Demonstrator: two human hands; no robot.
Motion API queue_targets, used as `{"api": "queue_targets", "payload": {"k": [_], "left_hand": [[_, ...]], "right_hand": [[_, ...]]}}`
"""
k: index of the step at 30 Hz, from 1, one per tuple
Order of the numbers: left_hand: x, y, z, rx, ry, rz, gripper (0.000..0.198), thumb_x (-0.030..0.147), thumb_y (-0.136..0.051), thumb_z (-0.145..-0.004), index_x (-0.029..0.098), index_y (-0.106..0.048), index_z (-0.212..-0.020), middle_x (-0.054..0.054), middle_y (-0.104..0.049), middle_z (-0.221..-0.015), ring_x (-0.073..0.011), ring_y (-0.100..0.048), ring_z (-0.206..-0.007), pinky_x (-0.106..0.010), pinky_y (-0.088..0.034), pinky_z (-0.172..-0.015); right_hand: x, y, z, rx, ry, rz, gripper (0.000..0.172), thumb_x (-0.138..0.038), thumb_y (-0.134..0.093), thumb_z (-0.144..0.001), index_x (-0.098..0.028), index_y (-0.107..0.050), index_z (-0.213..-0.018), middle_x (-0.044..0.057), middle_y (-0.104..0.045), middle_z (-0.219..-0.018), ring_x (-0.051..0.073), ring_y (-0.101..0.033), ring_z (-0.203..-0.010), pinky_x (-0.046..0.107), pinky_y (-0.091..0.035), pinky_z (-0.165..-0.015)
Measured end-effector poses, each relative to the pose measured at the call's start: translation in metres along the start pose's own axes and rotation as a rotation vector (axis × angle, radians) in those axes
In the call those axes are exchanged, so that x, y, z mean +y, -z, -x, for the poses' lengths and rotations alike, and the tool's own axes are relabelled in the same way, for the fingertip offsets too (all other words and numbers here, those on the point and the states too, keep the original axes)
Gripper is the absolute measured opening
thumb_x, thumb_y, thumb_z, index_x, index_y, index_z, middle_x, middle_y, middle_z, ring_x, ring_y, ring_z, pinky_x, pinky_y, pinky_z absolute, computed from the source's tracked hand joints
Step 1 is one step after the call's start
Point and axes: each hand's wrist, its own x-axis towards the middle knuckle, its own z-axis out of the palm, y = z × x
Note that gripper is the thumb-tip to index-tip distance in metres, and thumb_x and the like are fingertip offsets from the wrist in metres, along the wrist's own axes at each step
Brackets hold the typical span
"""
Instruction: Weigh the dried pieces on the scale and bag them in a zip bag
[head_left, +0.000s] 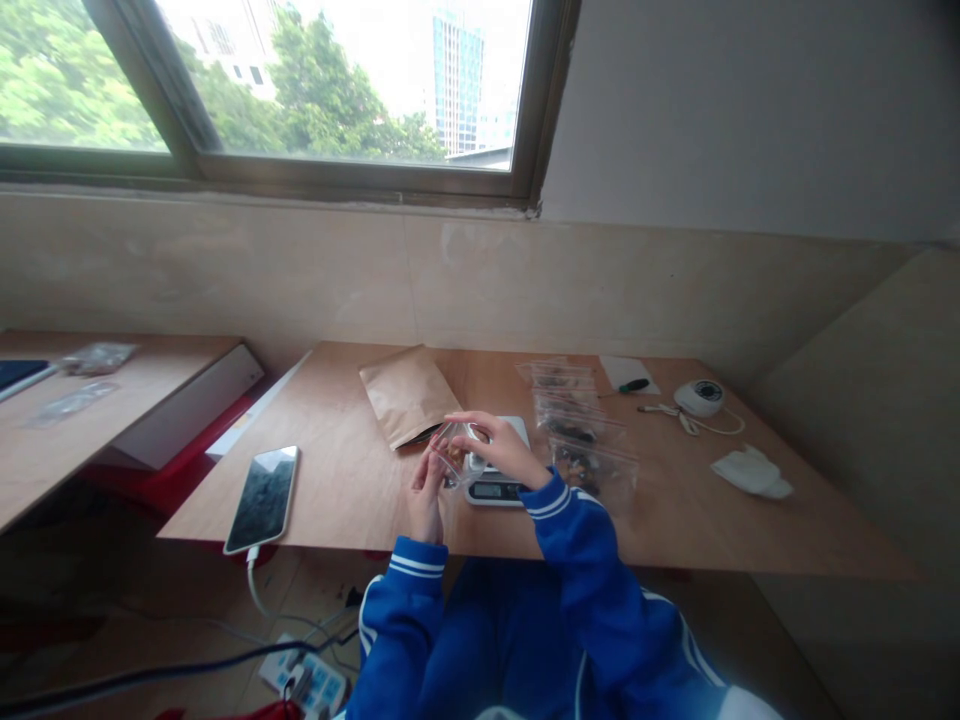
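Note:
A clear plastic bag (pixel 466 474) is held up over the front left of a small white digital scale (pixel 517 430). My left hand (pixel 426 492) pinches the bag's left side, fingers closed on it. From the right, my right hand (pixel 496 446) reaches across the scale, thumb and fingers gripping the bag near its upper edge. Small brownish pieces show through or behind the plastic; I cannot tell which. A brown kraft paper pouch (pixel 411 392) lies just behind my hands, its dark mouth facing them. The scale's display (pixel 496 491) is partly visible, but its digits are too small to read.
Right of the scale lies a row of filled clear bags (pixel 574 430). Farther right are a green-handled screwdriver (pixel 634 385) on white paper, a white dome camera (pixel 699 398) with cable, and a crumpled white tissue (pixel 751 472). A charging phone (pixel 262 498) overhangs the front left edge.

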Motion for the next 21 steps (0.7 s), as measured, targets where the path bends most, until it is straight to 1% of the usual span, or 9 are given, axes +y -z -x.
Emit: {"api": "queue_targets", "payload": {"k": [3,6,7,8,10,13,16,19,21], "left_hand": [[0.001,0.004,-0.001,-0.001,0.028,0.032,0.048,0.044,-0.065,-0.080,0.020,-0.061,-0.122,-0.011,-0.059,-0.130,-0.0256,-0.053,-0.123,-0.040,-0.040,-0.106],[0.001,0.010,-0.003,0.006,0.046,0.054,0.047,0.043,-0.064,-0.081,0.021,-0.060,-0.123,-0.011,-0.059,-0.131,-0.0243,-0.054,-0.123,-0.039,-0.040,-0.107],[0.001,0.012,-0.004,0.011,0.049,0.058,0.047,0.042,-0.063,-0.082,0.021,-0.060,-0.123,-0.011,-0.059,-0.131,-0.0239,-0.055,-0.122,-0.039,-0.040,-0.107],[0.001,0.013,-0.004,0.016,0.050,0.060,0.046,0.042,-0.063,-0.082,0.021,-0.060,-0.123,-0.011,-0.059,-0.131,-0.0235,-0.055,-0.122,-0.039,-0.040,-0.107],[0.001,0.016,-0.006,0.027,0.042,0.055,0.045,0.042,-0.061,-0.083,0.021,-0.060,-0.123,-0.011,-0.060,-0.130,-0.0228,-0.056,-0.121,-0.039,-0.040,-0.107],[0.002,0.018,-0.007,0.049,0.025,0.043,0.044,0.042,-0.061,-0.084,0.021,-0.060,-0.123,-0.011,-0.061,-0.128,-0.0221,-0.057,-0.119,-0.039,-0.041,-0.107],[0.004,0.018,-0.007,0.064,0.032,0.058,0.042,0.040,-0.063,-0.083,0.021,-0.062,-0.120,-0.011,-0.063,-0.125,-0.0217,-0.059,-0.117,-0.038,-0.043,-0.105],[0.006,0.018,-0.005,0.071,0.048,0.067,0.041,0.040,-0.063,-0.083,0.022,-0.062,-0.119,-0.010,-0.063,-0.125,-0.0215,-0.059,-0.117,-0.037,-0.043,-0.105],[0.007,0.018,-0.004,0.075,0.054,0.065,0.041,0.040,-0.061,-0.084,0.022,-0.061,-0.121,-0.011,-0.062,-0.127,-0.0215,-0.058,-0.118,-0.038,-0.042,-0.106]], "right_hand": [[0.015,0.003,-0.003,0.089,0.012,-0.001,0.034,-0.047,-0.052,-0.088,-0.025,-0.067,-0.111,0.003,-0.068,-0.115,0.020,-0.061,-0.110,0.035,-0.046,-0.097],[0.050,0.018,-0.005,0.287,-0.037,0.077,0.041,-0.051,-0.044,-0.090,-0.023,-0.066,-0.111,0.006,-0.067,-0.113,0.020,-0.061,-0.107,0.038,-0.046,-0.097],[0.064,0.023,-0.005,0.298,-0.067,0.151,0.044,-0.053,-0.048,-0.087,-0.022,-0.065,-0.112,0.008,-0.065,-0.117,0.021,-0.059,-0.111,0.040,-0.044,-0.099],[0.077,0.027,-0.003,0.269,-0.101,0.248,0.048,-0.054,-0.054,-0.083,-0.021,-0.063,-0.116,0.011,-0.060,-0.124,0.024,-0.054,-0.119,0.042,-0.040,-0.104],[0.100,0.033,0.002,0.106,-0.193,0.416,0.065,-0.053,-0.068,-0.072,-0.022,-0.056,-0.128,0.014,-0.047,-0.140,0.029,-0.037,-0.135,0.047,-0.028,-0.111],[0.119,0.033,0.011,-0.078,-0.253,0.590,0.089,-0.049,-0.077,-0.064,-0.026,-0.041,-0.141,0.015,-0.027,-0.153,0.034,-0.017,-0.143,0.053,-0.015,-0.114],[0.125,0.032,0.013,-0.067,-0.198,0.654,0.071,-0.041,-0.073,-0.072,-0.026,-0.048,-0.136,0.014,-0.031,-0.151,0.034,-0.020,-0.143,0.054,-0.018,-0.113],[0.124,0.035,0.012,-0.009,-0.129,0.597,0.044,-0.031,-0.069,-0.076,-0.024,-0.062,-0.119,0.013,-0.049,-0.138,0.030,-0.039,-0.133,0.051,-0.029,-0.109],[0.123,0.038,0.012,0.032,-0.087,0.552,0.037,-0.025,-0.069,-0.076,-0.023,-0.066,-0.113,0.012,-0.056,-0.126,0.027,-0.050,-0.122,0.047,-0.035,-0.105]]}}
